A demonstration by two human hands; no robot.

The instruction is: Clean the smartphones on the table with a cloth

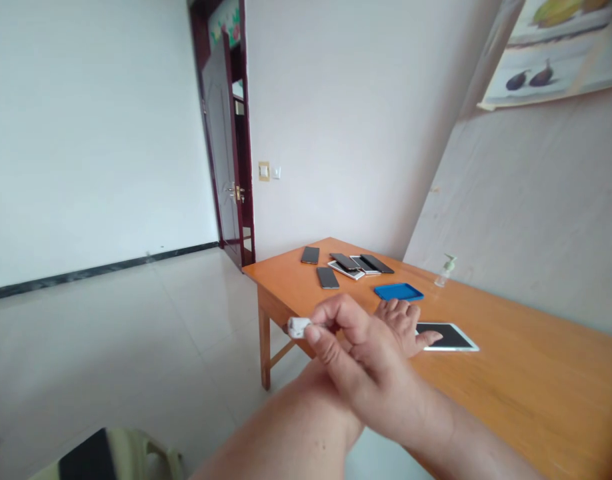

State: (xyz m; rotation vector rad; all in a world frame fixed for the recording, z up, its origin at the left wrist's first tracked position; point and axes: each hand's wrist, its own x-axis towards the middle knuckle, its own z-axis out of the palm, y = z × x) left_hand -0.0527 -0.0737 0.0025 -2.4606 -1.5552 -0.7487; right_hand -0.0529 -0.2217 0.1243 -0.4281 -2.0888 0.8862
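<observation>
My right hand (pixel 356 347) is raised in front of me, crossing over my left forearm. Between its thumb and fingertips it pinches a small white wad (pixel 299 327) that looks like folded tissue or cloth. Farther off, my left hand (pixel 400 323) lies palm down with fingers stretched out at the left end of a white-framed tablet (pixel 451 337). Its thumb rests across the dark screen. My right hand hides part of the left wrist. Just behind the left hand is a blue tray-like case (pixel 399 292).
The orange wooden table (pixel 526 373) holds phones (pixel 328 278) and a loose pile of dark and white devices (pixel 353 265) at its far end. A clear pump bottle (pixel 445 272) stands near the wall. A light green chair (pixel 131 453) is at lower left. A door (pixel 221 147) stands ajar.
</observation>
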